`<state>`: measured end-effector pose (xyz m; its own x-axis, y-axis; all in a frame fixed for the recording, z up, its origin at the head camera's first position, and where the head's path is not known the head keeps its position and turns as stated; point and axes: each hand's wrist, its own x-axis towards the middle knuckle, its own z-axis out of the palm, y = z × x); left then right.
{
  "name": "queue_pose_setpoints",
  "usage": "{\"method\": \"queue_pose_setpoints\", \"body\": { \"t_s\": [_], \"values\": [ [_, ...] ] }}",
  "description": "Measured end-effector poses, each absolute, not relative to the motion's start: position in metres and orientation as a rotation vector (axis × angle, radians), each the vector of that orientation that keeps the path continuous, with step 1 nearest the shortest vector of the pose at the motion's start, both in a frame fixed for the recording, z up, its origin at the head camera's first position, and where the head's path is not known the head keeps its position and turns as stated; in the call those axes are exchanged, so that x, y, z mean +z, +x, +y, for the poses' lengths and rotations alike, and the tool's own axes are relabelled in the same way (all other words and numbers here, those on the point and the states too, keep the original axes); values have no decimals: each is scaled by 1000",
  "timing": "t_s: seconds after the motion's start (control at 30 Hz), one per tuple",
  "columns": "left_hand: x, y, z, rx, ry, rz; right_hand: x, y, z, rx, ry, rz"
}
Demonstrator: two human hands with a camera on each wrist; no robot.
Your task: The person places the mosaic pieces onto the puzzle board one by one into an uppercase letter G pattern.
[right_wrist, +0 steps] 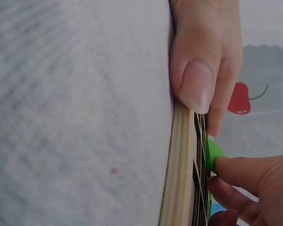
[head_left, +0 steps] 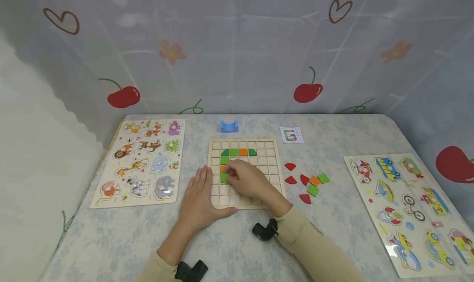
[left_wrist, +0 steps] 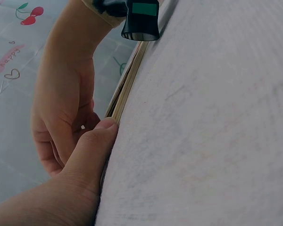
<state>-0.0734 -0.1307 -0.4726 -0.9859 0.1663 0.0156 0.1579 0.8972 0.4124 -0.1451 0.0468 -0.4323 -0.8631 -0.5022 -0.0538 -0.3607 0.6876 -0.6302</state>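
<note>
A wooden grid board [head_left: 243, 205] lies mid-table. My right hand [head_left: 247, 179] reaches over it and pinches a green square tile [head_left: 224, 178] at the left part of the grid; the tile also shows as a green piece [right_wrist: 214, 153] at the fingertips in the right wrist view. Above it on the board runs a column with an orange tile [head_left: 222, 169] and a green tile [head_left: 224, 160], topped by a row ending in a dark green quarter-round piece [head_left: 252, 152]. My left hand [head_left: 198, 201] braces the board's lower left corner, fingers straight along its side, thumb at its front edge.
Several red wedges [head_left: 290, 180] lie right of the board beside loose green tiles [head_left: 312, 190] and an orange tile [head_left: 314, 180]. Behind stand a pattern card [head_left: 291, 135] and a blue holder [head_left: 229, 127]. An animal puzzle [head_left: 148, 193] lies left, a vehicle puzzle [head_left: 401, 226] right.
</note>
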Motion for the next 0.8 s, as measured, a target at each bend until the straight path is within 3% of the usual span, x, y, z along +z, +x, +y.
{"method": "queue_pose_setpoints", "body": {
  "t_s": [0.8],
  "values": [
    [-472, -73, -130, 653, 260, 3035, -428, -142, 45, -776, -743, 2720]
  ]
}}
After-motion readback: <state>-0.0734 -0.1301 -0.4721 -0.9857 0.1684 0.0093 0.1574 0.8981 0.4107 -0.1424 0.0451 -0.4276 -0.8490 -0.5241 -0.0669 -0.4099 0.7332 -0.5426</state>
